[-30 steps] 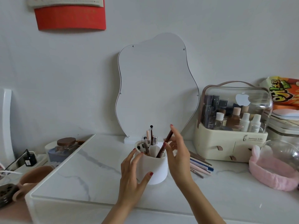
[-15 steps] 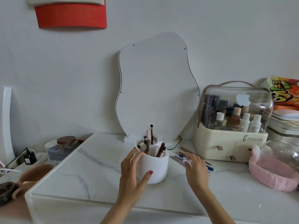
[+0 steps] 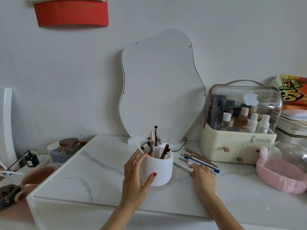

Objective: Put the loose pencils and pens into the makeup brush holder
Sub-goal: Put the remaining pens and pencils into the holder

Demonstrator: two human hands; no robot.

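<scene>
The left hand (image 3: 136, 176) cups the white makeup brush holder (image 3: 162, 170), which is part filled. The right hand (image 3: 203, 175) lies nearly flat on the loose pencils (image 3: 199, 157).

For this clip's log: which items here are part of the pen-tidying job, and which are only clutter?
In the job: white brush holder, steadied by the left hand; loose pens and pencils under the right hand.
Lying about: mirror, cosmetics case, pink headband, glass jar, snack bag.
</scene>
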